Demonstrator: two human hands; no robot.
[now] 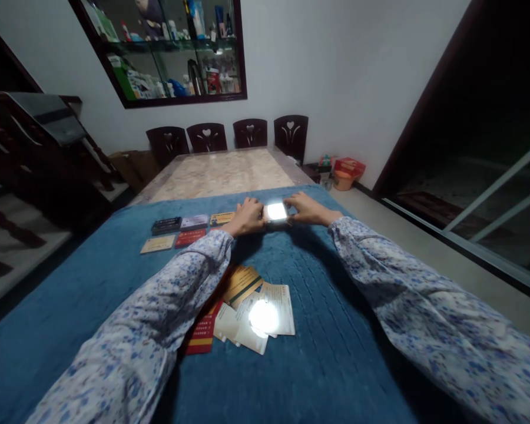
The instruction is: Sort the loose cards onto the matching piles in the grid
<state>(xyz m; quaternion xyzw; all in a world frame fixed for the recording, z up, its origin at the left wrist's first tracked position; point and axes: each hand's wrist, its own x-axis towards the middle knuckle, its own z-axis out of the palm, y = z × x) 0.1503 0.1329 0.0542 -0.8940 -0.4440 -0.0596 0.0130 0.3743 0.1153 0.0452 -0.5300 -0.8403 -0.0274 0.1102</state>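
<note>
Both arms reach out over the blue cloth (327, 330). Between my hands is a card (276, 213), its face washed out by bright glare; whether it is one card or a stack, I cannot tell. My left hand (248, 217) grips its left edge with the fingers closed. At the opposite edge, my right hand (307, 209) pinches it between thumb and fingers. Left of my left hand lie cards in two rows, among them a black stack (166, 225), a purple stack (194, 221), a yellow card (221, 219), a red stack (190, 237) and a cream stack (158, 244).
Nearer to me, a loose fan of cards (242, 287) in gold, red and white lies partly under my left sleeve. Beyond the cloth the marble-patterned table (229, 171) continues to several dark chairs (206, 137). A red-and-orange container (344, 178) stands on the floor at the right.
</note>
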